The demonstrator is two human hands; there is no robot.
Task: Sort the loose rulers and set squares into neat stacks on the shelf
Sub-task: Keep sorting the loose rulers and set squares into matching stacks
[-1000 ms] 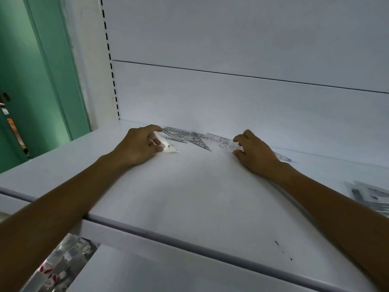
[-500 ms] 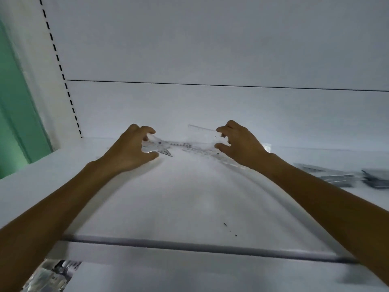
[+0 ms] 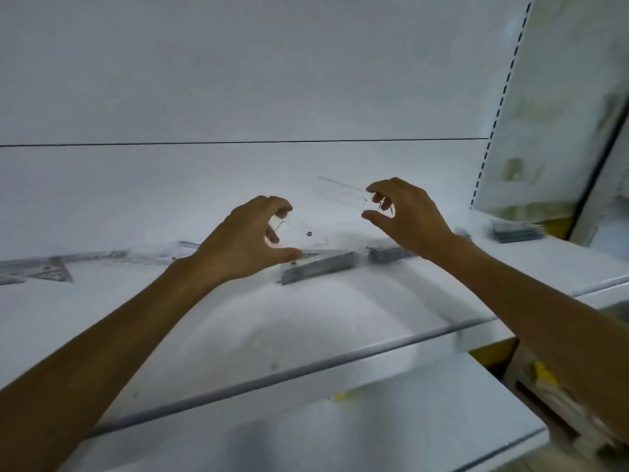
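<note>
left hand (image 3: 252, 236) pinches clear set square (image 3: 308, 235) | right hand (image 3: 410, 216) pinches clear ruler (image 3: 342, 194)

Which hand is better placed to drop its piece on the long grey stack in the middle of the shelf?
Left. The left hand hovers right beside the stack, its clear set square just above it. The right hand holds its clear ruler higher, farther right.

Both arms reach far out, side by side. The left hand (image 3: 250, 238) is curled and pinches a clear set square (image 3: 306, 233). The right hand (image 3: 408, 216), a bit higher, pinches a clear ruler (image 3: 342, 194)
</note>
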